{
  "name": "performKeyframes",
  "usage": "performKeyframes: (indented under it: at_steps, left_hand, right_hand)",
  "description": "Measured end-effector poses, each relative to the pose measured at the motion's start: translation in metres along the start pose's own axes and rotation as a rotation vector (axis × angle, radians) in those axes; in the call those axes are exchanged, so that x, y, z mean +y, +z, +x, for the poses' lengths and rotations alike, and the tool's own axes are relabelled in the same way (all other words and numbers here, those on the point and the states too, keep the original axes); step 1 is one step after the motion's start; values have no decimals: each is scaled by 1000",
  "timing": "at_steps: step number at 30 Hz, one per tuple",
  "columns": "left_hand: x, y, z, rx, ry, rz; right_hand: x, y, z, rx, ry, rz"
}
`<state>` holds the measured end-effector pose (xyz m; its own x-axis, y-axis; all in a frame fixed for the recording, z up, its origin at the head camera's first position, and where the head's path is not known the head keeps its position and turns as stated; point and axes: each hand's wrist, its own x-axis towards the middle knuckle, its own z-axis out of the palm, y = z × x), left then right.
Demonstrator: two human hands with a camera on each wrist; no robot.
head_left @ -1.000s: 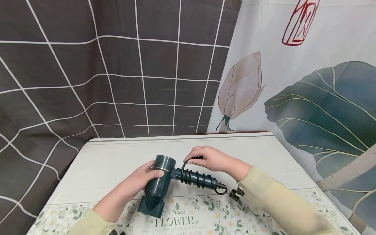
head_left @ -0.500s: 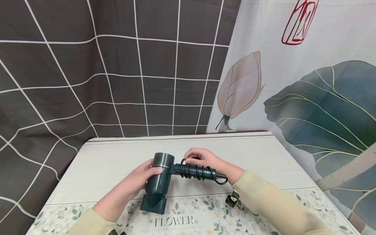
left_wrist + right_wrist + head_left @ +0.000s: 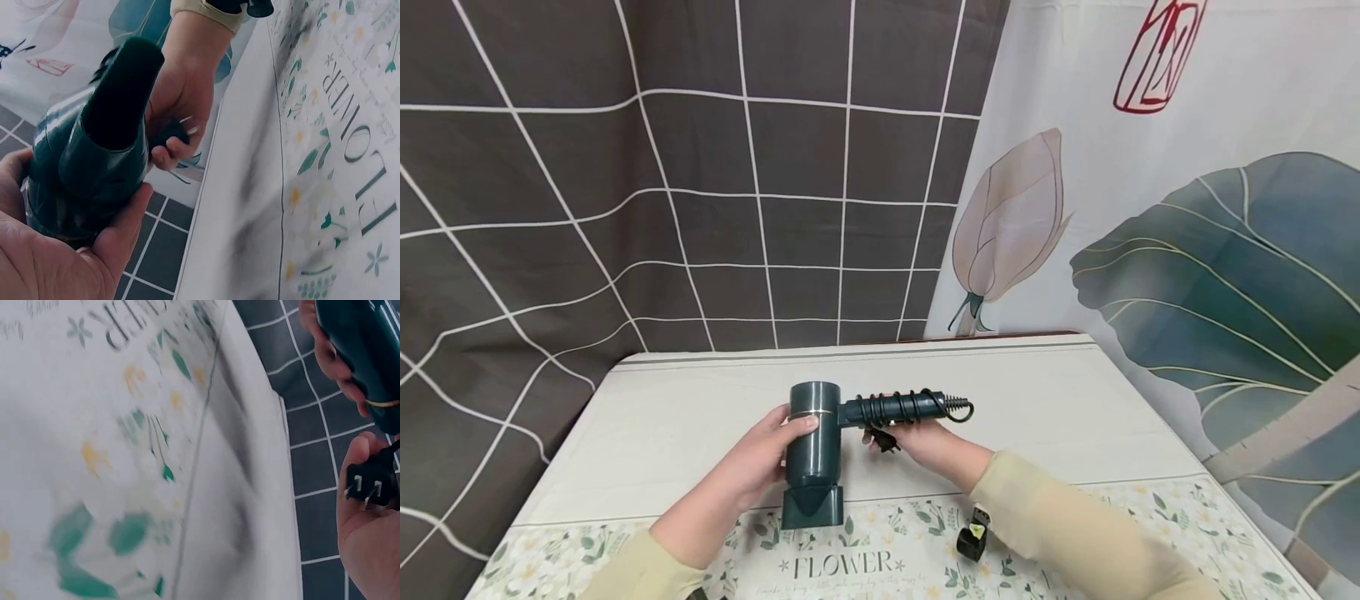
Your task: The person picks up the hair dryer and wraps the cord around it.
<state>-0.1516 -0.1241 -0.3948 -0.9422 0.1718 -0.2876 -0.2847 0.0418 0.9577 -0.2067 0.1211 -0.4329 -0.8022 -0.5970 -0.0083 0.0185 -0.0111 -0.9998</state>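
A dark green hair dryer [image 3: 815,450] is held above the table, its nozzle [image 3: 812,507] toward the front edge and its handle pointing right. My left hand [image 3: 778,446] grips the barrel, thumb across the top. Black cord [image 3: 898,407] is coiled several times round the handle. Under the handle, my right hand [image 3: 925,442] holds the two-pin plug [image 3: 883,440]; the handle hides part of its fingers. In the left wrist view, the plug [image 3: 169,136] sits in the right hand's fingers with its pins exposed. The right wrist view shows those pins on the plug [image 3: 369,482] too.
A white table cover [image 3: 700,408] with a floral band and printed lettering [image 3: 842,565] lies beneath the hands. Behind it hang a dark grid-patterned curtain [image 3: 700,208] and a white curtain with a large leaf print [image 3: 1225,267]. A black wrist-camera mount [image 3: 973,533] projects from the right sleeve.
My right hand has passed from above the handle to below it, bringing the plug underneath. The hair dryer has turned so its handle end rises and its nozzle shifts right.
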Motion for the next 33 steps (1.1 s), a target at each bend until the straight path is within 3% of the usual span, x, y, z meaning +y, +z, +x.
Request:
performKeyframes:
  at_steps: [2,3,6,12,20,33]
  left_hand:
    - [-1,0,2,17,-7,-12]
    - [-1,0,3,27,-10,-13]
    - [0,1,6,56,-14,-11]
    - [-1,4,10,86,-6,-22]
    - [-3,10,15,126,2,51]
    - [-6,12,29,151,-41,93]
  right_hand:
    - [1,6,1,31,26,-9]
    - [1,11,4,93,8,-111]
    - [-1,20,5,110,9,-90]
    - [-4,28,3,115,31,4]
    - [-11,39,-3,248,184,164]
    - [-9,42,-7,334,216,5]
